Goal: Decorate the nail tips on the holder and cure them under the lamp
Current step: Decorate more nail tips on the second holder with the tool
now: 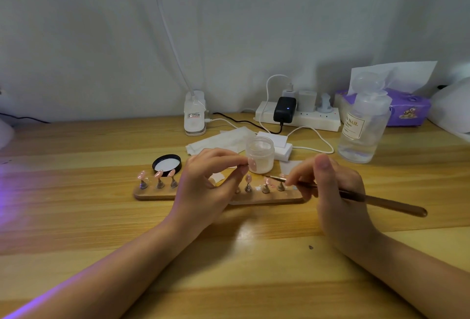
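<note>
A wooden holder [152, 195] lies across the desk with several pink nail tips on small metal stands; three tips [158, 174] stand at its left end and others [248, 178] right of centre. My left hand [211, 186] hovers over the holder's middle and pinches one pink nail tip [252, 163] between thumb and fingers, hiding part of the holder. My right hand [330, 191] grips a long brown nail brush [381, 203], whose thin point [273, 177] reaches toward the stands at the right end.
An open clear jar [260, 154] stands just behind the holder, its black lid [166, 164] to the left. Farther back are tissues [218, 140], a white clip lamp base [194, 115], a power strip [297, 117], a clear liquid bottle [362, 128], a purple tissue pack [407, 110]. Purple light glows at left.
</note>
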`<state>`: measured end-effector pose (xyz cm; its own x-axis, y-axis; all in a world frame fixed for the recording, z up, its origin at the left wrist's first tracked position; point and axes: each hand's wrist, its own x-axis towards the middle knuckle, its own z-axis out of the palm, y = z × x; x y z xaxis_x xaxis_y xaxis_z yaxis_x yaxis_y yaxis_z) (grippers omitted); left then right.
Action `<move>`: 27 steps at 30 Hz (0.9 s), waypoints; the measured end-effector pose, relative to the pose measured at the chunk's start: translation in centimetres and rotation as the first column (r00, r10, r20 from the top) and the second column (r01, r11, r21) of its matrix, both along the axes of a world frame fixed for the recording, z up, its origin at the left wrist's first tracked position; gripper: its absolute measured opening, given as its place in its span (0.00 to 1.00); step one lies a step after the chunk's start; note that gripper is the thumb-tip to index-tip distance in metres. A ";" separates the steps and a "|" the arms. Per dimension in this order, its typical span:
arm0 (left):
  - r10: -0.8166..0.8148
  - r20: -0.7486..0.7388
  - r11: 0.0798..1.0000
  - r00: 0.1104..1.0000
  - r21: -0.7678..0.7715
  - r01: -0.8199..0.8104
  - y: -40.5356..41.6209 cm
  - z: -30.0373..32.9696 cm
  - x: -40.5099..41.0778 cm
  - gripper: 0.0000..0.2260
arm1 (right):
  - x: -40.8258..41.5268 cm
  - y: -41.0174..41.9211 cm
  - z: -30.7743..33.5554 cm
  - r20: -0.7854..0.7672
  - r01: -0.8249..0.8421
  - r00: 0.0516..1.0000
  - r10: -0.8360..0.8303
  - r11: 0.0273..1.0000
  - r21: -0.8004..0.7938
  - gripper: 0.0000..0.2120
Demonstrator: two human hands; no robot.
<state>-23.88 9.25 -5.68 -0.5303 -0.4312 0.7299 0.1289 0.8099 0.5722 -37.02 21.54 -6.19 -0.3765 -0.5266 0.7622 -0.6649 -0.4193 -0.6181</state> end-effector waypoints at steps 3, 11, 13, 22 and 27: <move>-0.007 -0.001 1.000 1.000 0.008 0.007 0.0 0.0 0.1 0.08 | 0.0 0.0 0.1 0.018 -0.010 1.000 0.009 0.999 0.046 0.16; -0.081 -0.015 0.994 0.997 0.071 0.081 0.2 0.3 0.2 0.05 | 0.3 -0.1 0.8 -0.231 0.100 0.970 -0.079 0.992 0.082 0.06; -0.093 -0.017 0.995 0.996 0.044 0.094 0.1 0.2 0.1 0.05 | 0.3 0.0 0.6 -0.239 0.100 0.967 -0.085 0.993 0.054 0.09; -0.044 -0.031 0.998 0.999 0.032 0.045 0.0 0.1 0.1 0.09 | 0.2 -0.2 0.0 -0.326 0.075 0.942 -0.077 0.997 -0.019 0.28; -0.026 -0.002 0.999 1.000 0.031 0.027 0.0 0.1 0.1 0.09 | 0.1 -0.1 -0.1 -0.227 0.034 0.973 -0.043 0.999 -0.042 0.27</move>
<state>-23.80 9.24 -5.55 -0.5404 -0.4396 0.7174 0.1513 0.7880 0.5968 -36.93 21.47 -6.33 -0.2097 -0.4841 0.8495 -0.8026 -0.4109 -0.4324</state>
